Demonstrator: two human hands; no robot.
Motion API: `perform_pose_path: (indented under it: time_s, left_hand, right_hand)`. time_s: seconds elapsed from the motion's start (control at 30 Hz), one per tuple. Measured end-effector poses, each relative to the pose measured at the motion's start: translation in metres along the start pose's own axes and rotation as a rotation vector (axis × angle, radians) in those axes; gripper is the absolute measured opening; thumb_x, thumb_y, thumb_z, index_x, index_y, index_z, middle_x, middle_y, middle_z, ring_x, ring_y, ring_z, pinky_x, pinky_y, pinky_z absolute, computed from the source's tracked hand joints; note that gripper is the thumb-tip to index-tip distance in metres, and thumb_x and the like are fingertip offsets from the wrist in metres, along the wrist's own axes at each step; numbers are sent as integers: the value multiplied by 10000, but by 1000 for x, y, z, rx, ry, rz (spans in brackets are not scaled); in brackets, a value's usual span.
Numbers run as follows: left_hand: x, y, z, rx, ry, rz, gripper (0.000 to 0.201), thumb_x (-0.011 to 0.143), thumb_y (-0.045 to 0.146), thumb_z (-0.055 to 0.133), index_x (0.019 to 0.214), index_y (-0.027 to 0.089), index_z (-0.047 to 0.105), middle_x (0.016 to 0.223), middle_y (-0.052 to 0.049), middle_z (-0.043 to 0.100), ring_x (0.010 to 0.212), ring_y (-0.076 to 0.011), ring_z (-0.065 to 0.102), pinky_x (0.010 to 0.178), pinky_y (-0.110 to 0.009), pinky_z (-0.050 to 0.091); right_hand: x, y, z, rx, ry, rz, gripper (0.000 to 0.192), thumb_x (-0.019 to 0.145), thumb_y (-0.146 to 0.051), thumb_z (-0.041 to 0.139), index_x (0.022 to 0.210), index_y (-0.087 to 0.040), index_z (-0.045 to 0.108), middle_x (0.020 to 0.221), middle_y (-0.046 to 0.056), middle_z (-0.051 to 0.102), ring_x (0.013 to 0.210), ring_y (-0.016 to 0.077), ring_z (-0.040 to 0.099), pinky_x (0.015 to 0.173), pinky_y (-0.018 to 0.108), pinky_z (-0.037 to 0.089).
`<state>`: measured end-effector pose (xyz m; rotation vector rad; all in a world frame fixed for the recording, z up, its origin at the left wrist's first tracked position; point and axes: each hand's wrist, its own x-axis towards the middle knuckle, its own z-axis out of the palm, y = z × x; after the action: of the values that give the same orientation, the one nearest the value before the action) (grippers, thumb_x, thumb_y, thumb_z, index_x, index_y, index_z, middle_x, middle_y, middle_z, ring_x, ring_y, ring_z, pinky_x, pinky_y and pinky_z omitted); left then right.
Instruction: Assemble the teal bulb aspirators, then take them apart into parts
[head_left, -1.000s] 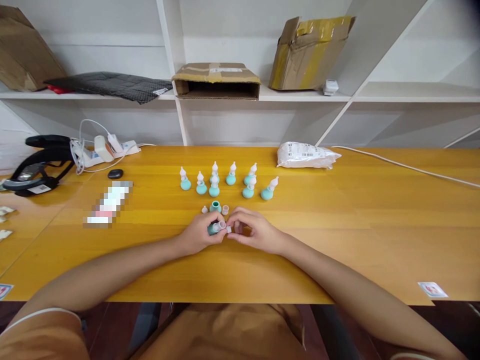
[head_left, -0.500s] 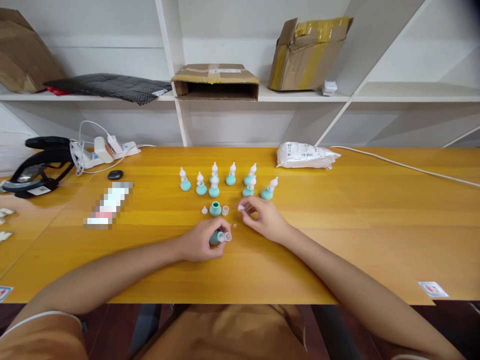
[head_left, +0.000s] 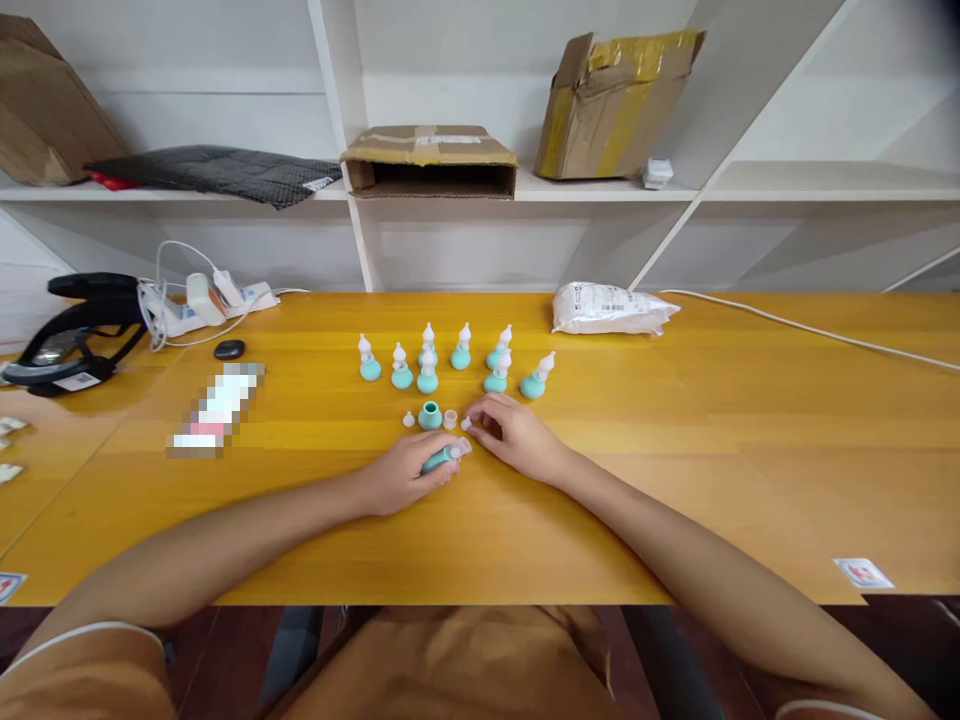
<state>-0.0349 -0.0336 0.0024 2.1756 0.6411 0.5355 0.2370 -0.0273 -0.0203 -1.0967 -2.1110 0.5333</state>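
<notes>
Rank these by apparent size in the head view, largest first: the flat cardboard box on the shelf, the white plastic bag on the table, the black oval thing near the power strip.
1. flat cardboard box
2. white plastic bag
3. black oval thing

The box sits farther back yet looks largest.

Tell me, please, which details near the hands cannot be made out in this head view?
- Teal rubber bulb: mostly covered by the left hand; its clear tip blurs.
- Tiny white piece at the right hand: too small to identify, and the grip is unclear.
- Pixelated patch on the yellow wooden table: blurred out.
- Both elbows: cut off by the bottom edge.
</notes>
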Motion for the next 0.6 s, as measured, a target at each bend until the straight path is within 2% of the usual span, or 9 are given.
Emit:
perform_pose_path:
  time_s: [0.1, 0.17, 0.27, 0.4, 0.6]
  left_hand:
    - [0, 0, 1, -60, -5, -40, 259, 1106, 380, 574, 1302, 214, 606, 1080, -55, 810, 911, -202, 737, 918, -360, 553]
    - [-1, 0, 2, -123, 6, -68, 253, 1104, 363, 592, 1314, 227, 553, 1071, -43, 826, 836, -182, 730, 895, -353, 551]
    - [-2, 0, 3, -174, 14, -97, 218, 1091, 357, 636, 1224, 242, 506, 1054, -29, 842, 778, -164, 716, 868, -340, 542]
    - [0, 1, 2, -189, 7, -116, 202, 1070, 349, 659, 1127, 243, 496, 963, -3, 826, 723, -149, 692, 802, -312, 528]
    - [3, 1, 2, -250, -2, -174, 228, 1072, 391, 645, 1108, 243, 475, 968, -14, 821, 616, -120, 641, 663, -277, 514]
  right_hand:
    - [-2, -10, -13, -2, 79, -64, 279, 1039, -184, 676, 1315, -221, 686, 1077, 73, 686, 888, 224, 673, 846, 404, 598]
    - [-3, -19, -22, 6, 124, -189, 318, 1055, -179, 679, 1367, -239, 669, 1099, 71, 680, 911, 220, 682, 879, 407, 618]
    - [-5, -30, -26, -6, 60, -381, 304, 1094, -240, 727, 1395, -264, 692, 1165, 87, 704, 992, 219, 720, 900, 375, 641]
    - [-8, -36, -16, -126, -10, -508, 185, 1121, -269, 712, 1298, -237, 758, 1158, 104, 743, 1011, 224, 746, 859, 343, 639]
    - [-9, -34, -10, -192, 79, -568, 112, 1122, -236, 702, 1176, -196, 792, 1048, 93, 766, 884, 212, 728, 756, 339, 609]
